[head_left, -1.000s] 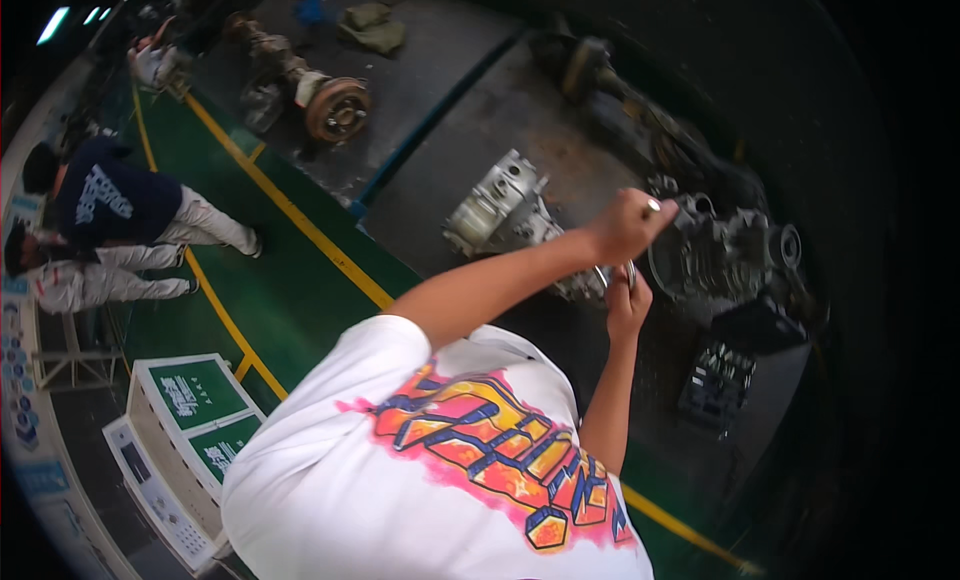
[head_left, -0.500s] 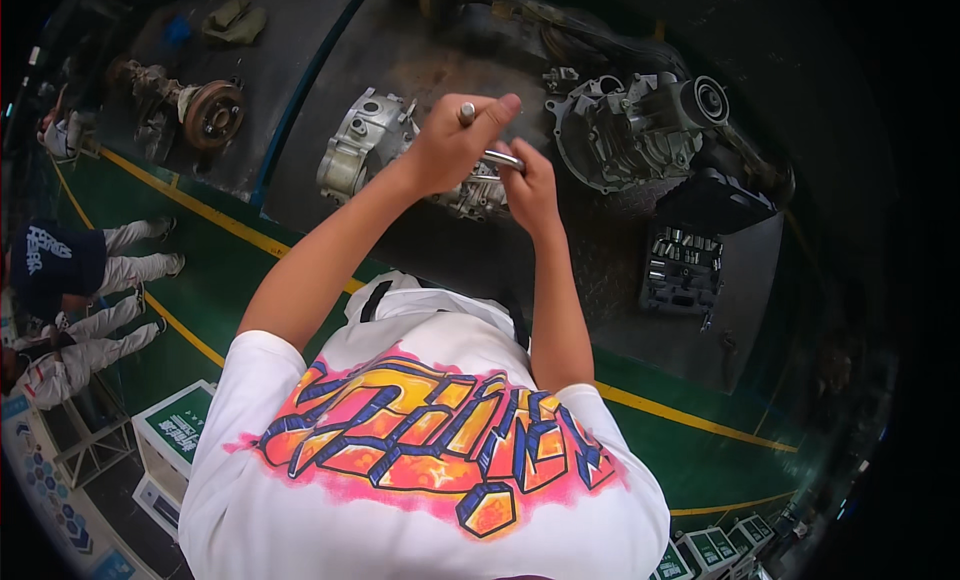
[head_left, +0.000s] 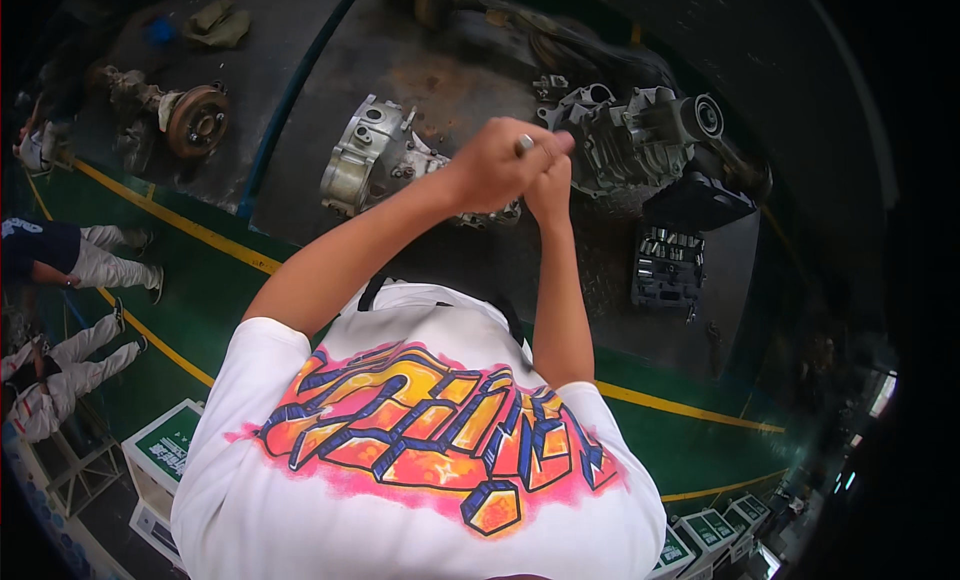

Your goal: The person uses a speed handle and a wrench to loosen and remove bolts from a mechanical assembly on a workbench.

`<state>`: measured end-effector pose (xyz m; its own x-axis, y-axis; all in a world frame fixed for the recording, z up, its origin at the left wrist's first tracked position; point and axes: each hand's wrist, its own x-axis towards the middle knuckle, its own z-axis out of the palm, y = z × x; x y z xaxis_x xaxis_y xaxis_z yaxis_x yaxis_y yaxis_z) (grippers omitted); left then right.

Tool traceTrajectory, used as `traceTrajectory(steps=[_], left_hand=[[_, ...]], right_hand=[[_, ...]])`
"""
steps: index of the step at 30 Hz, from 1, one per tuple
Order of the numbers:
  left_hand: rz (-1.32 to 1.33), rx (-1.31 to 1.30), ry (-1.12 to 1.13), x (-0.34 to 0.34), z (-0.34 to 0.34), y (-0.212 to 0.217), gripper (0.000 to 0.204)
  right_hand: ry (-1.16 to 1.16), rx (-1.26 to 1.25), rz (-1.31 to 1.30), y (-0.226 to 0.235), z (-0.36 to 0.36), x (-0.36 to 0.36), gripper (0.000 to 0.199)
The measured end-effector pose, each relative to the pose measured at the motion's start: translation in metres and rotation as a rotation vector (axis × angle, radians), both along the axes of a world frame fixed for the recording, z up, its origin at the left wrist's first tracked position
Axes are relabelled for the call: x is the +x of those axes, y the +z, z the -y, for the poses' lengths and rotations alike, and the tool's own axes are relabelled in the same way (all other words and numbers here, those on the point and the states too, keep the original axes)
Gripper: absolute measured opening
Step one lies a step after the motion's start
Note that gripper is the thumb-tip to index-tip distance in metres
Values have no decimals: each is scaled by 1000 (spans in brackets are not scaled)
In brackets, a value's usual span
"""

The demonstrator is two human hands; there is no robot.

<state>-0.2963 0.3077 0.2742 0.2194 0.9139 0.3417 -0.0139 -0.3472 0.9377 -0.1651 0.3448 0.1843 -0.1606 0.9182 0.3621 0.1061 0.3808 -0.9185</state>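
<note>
Casing of silver metal rests on the dark bench, head view. Right of the casing, the nearer left hand clenches a metal bar, only its end showing, long axis unclear; farther right, the right hand is partly covered, its grip impossible to tell.

large graffiti-style letters in orange, yellow and blue cross the white shirt; white print, too small to read, marks a box's green panel.
</note>
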Motion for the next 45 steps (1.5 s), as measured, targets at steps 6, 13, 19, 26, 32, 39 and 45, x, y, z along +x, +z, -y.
traceTrajectory(steps=[6, 13, 19, 26, 32, 39, 45], left_hand=[[-292, 26, -233, 30, -4, 11, 39], [-108, 52, -38, -9, -2, 6, 44], [-210, 19, -273, -1, -11, 14, 43], [-47, 52, 195, -10, -17, 2, 31], [-265, 94, -333, 31, -13, 9, 41], [-24, -54, 232, -8, -31, 8, 35], [-228, 86, -320, 43, -15, 16, 35]], right_hand=[[-6, 52, 57, -35, 46, -53, 27], [-165, -277, -162, -29, 13, 15, 19], [512, -696, 14, 16, 33, -68, 17], [183, -406, 119, 19, 17, 10, 19], [39, -389, 24, 5, 6, -66, 23], [198, -399, 22, 24, 16, 23, 17], [-6, -396, -82, 2, -7, -54, 29]])
